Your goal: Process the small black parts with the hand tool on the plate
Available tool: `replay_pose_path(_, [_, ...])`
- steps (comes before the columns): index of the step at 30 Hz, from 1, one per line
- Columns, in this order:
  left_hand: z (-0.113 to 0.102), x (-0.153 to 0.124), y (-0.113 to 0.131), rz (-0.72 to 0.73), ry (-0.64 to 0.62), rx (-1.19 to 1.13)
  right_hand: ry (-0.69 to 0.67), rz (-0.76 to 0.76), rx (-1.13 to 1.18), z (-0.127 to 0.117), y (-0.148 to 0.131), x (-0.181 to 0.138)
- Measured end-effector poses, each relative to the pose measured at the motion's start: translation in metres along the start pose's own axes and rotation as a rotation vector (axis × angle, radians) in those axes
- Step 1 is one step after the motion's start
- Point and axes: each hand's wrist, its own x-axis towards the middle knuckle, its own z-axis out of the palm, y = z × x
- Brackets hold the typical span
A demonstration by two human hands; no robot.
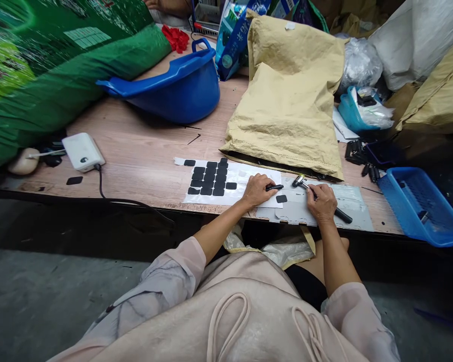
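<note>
**Small hammer over a pinned black part at the table edge**

Your left hand (256, 190) rests on the white backing sheet (245, 173) and pinches a short, slim black plastic piece (275, 187) between its fingertips, pressing it flat, seemingly to stop it shifting. Your right hand (322, 202) is closed round the black handle of a small metal-headed hammer (299, 181), whose head sits just beside the piece's free end, close enough for a short stroke. One black rounded pad (281, 198) lies between your hands on the pale grey card (347, 206). To your left, the rows of black pads (210, 178) sit within reach on the sheet. A tan paper sack (290, 95) lies behind, and a blue mesh plastic tray (423, 206) stands to your right on the wooden table (143, 151).
</note>
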Motion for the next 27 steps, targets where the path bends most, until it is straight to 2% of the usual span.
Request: replay_pose_path(27, [0.0037,-0.0003,-0.0017,0.023,0.027,0.001,-0.001,0.000,-0.007,-0.0003,-0.0006,0.0002])
